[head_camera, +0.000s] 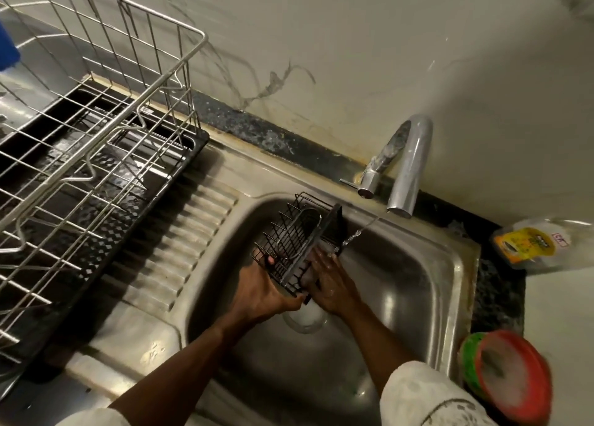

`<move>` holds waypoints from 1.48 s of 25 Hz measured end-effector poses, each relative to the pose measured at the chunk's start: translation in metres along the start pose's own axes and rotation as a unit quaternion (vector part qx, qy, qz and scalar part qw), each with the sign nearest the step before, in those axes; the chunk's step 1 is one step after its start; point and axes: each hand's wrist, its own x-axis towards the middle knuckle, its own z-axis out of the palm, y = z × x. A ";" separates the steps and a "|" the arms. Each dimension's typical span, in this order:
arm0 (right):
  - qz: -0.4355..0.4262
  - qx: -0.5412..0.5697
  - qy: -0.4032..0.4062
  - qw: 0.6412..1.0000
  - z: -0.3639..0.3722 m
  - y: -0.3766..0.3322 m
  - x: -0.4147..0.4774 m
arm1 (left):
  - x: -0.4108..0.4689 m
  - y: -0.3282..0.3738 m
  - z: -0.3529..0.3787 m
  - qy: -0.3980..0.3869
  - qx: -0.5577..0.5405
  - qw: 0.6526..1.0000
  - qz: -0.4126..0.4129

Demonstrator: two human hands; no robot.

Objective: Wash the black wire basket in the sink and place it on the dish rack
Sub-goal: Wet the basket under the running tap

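Observation:
The black wire basket (297, 239) is held tilted over the steel sink (427, 284), just left of a thin stream of water from the tap (408, 168). My left hand (263, 290) grips its lower left edge, fingers curled through the wires. My right hand (331, 281) lies against the basket's right side with wet fingers spread, near where the water lands. The steel wire dish rack (96, 155) stands on a black tray on the drainboard to the left.
A ribbed drainboard (180, 242) lies between rack and sink. On the right counter sit a red and green tub of dish paste (508, 371) and a clear plastic container with a yellow label (533, 245). A tiled wall rises behind the tap.

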 end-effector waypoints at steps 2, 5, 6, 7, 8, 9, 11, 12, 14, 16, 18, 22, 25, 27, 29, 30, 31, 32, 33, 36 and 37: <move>0.052 0.047 -0.040 0.997 0.017 -0.012 0.009 | 0.001 -0.003 0.003 -0.023 -0.015 1.000 -0.014; 0.139 0.303 -0.031 0.942 0.008 -0.038 0.016 | -0.002 -0.008 0.017 -0.050 0.007 0.999 -0.016; 0.177 0.416 0.002 0.892 -0.016 -0.043 0.015 | -0.005 -0.009 0.021 -0.050 0.014 0.998 -0.028; 0.227 0.523 0.013 0.822 -0.034 -0.046 0.016 | -0.007 -0.008 0.024 -0.046 0.013 0.998 -0.042; 0.264 0.594 0.009 0.760 -0.057 -0.050 0.016 | -0.010 -0.008 0.027 -0.036 0.008 0.998 -0.053; 0.281 0.637 0.023 0.718 -0.076 -0.051 0.014 | -0.013 -0.007 0.032 -0.026 0.009 0.998 -0.058; 0.321 0.723 0.050 0.609 -0.101 -0.056 0.007 | -0.020 -0.004 0.041 -0.023 0.020 0.996 -0.079; 0.340 0.757 0.073 0.553 -0.111 -0.065 0.004 | -0.023 -0.002 0.045 -0.027 0.023 0.995 -0.094; 0.356 0.783 0.122 0.496 -0.121 -0.082 -0.001 | -0.030 -0.003 0.053 -0.034 0.031 0.993 -0.110; 0.356 0.759 0.166 0.519 -0.131 -0.100 -0.003 | -0.037 -0.003 0.055 -0.019 0.030 0.994 -0.106; 0.331 0.699 0.200 0.602 -0.141 -0.119 -0.002 | -0.041 -0.003 0.051 -0.019 0.021 0.996 -0.080; 0.318 0.502 0.224 0.772 -0.151 -0.131 0.004 | -0.047 -0.013 0.018 -0.121 -0.004 0.991 0.063; 0.249 0.291 0.162 0.909 -0.175 -0.109 0.000 | -0.050 0.000 -0.026 0.034 -0.047 0.998 0.021; 0.181 0.225 0.117 0.950 -0.184 -0.099 -0.003 | -0.031 0.033 -0.050 0.146 -0.076 0.984 0.063; 0.120 0.169 0.080 0.975 -0.185 -0.095 -0.005 | 0.002 0.076 -0.058 0.120 -0.108 0.980 0.119; 0.091 0.137 0.071 0.984 -0.186 -0.095 -0.007 | 0.023 0.091 -0.054 0.072 -0.110 0.982 0.136; 0.071 0.114 0.071 0.988 -0.186 -0.091 -0.009 | 0.041 0.104 -0.047 0.020 -0.102 0.985 0.141; 0.060 0.106 0.075 0.990 -0.190 -0.091 -0.013 | 0.057 0.109 -0.035 -0.019 -0.085 0.987 0.138; 0.055 0.091 0.083 0.991 -0.192 -0.086 -0.018 | 0.066 0.110 -0.023 -0.046 -0.072 0.988 0.131; 0.065 -0.037 0.096 0.993 -0.191 -0.075 -0.044 | 0.064 0.110 -0.002 -0.060 -0.118 0.986 0.097; 0.087 -0.077 0.127 0.985 -0.184 -0.069 -0.051 | 0.063 0.109 0.002 -0.051 -0.164 0.983 0.060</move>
